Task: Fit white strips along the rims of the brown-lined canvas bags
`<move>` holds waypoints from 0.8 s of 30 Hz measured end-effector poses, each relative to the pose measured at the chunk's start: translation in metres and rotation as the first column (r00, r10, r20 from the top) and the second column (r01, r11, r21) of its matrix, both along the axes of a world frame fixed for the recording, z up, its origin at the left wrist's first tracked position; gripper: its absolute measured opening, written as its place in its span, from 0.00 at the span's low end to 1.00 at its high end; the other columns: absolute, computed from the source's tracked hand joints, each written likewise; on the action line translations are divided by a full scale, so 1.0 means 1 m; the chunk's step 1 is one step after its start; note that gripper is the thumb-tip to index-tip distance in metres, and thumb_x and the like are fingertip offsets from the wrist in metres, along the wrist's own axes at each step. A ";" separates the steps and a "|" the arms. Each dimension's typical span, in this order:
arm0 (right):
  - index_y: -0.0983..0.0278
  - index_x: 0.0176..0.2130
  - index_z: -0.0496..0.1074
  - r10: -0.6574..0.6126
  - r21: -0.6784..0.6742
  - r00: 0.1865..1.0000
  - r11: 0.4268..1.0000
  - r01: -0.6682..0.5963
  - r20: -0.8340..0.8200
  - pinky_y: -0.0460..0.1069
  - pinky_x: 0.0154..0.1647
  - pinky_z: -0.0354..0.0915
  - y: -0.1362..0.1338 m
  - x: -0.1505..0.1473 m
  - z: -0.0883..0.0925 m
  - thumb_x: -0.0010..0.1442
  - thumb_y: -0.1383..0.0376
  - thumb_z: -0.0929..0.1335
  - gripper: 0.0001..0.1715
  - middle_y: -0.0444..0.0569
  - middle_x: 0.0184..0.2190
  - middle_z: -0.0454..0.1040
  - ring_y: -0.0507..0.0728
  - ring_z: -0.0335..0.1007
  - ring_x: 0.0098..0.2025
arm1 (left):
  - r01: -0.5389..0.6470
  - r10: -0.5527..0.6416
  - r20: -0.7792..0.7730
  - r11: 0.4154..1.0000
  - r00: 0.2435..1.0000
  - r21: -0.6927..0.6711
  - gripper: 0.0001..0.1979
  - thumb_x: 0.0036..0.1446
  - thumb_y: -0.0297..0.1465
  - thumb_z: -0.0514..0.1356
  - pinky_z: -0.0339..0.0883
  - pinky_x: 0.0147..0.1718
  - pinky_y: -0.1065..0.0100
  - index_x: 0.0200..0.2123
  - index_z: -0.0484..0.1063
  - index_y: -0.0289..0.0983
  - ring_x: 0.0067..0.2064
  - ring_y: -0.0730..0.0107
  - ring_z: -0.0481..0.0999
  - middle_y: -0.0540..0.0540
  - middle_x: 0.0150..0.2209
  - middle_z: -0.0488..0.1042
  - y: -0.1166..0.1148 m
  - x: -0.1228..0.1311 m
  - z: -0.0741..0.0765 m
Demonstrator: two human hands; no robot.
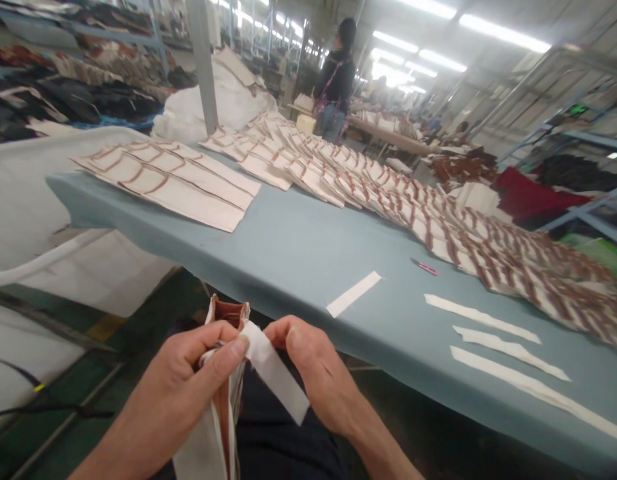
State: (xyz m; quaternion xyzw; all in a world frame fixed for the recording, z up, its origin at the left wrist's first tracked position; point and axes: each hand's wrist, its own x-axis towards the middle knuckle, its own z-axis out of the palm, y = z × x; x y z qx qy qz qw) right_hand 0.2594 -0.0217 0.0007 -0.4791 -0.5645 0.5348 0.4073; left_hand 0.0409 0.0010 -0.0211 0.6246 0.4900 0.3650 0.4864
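Note:
Above my lap, my left hand (pixel 188 383) pinches a folded off-white fabric piece (pixel 202 440) with brown edging and a brown inside. Its thumb also presses one end of a short white strip (pixel 278 377) against the top edge of that piece. The strip's other end hangs down to the right. My right hand (pixel 321 373) is curled at the strip's upper edge, thumb and forefinger closed on it; its other fingertips are partly hidden. Just beyond the hands, another short white strip (pixel 354 294) lies on the blue-grey table (pixel 288 247).
Overlapping cream panels with brown stripes (pixel 368 180) run along the table's far side; more panels (pixel 173 180) lie at left. A pink thread snipper (pixel 425 267) and longer white strips (pixel 483 319) are at right. A white bin (pixel 103 267) stands left. A person (pixel 334 80) stands behind.

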 end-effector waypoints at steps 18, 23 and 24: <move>0.60 0.37 0.70 -0.026 -0.237 0.942 0.970 -0.057 -0.334 0.45 0.24 0.47 -0.007 -0.022 -0.001 0.62 0.28 0.80 0.42 0.33 0.22 0.60 0.47 0.47 0.23 | -0.129 0.142 0.072 0.978 0.987 -0.166 0.26 0.69 0.58 0.65 0.55 0.13 0.73 0.32 0.79 0.43 0.18 0.71 0.62 0.57 0.18 0.66 -0.016 -0.018 0.001; 0.60 0.37 0.70 -0.047 -0.218 0.923 0.975 -0.041 -0.383 0.44 0.23 0.48 -0.005 -0.026 0.001 0.63 0.30 0.81 0.40 0.33 0.22 0.62 0.46 0.48 0.23 | -0.085 0.083 -0.037 0.996 0.996 -0.027 0.31 0.75 0.60 0.58 0.68 0.20 0.71 0.34 0.83 0.42 0.23 0.65 0.75 0.53 0.22 0.78 -0.018 -0.017 0.003; 0.59 0.36 0.69 -0.071 -0.210 0.905 0.978 -0.021 -0.420 0.44 0.23 0.47 -0.003 -0.026 0.003 0.63 0.31 0.81 0.39 0.32 0.21 0.61 0.46 0.47 0.22 | -0.094 0.096 -0.068 0.995 0.993 0.023 0.30 0.74 0.59 0.59 0.71 0.22 0.70 0.34 0.85 0.43 0.24 0.64 0.77 0.52 0.24 0.80 -0.016 -0.016 0.002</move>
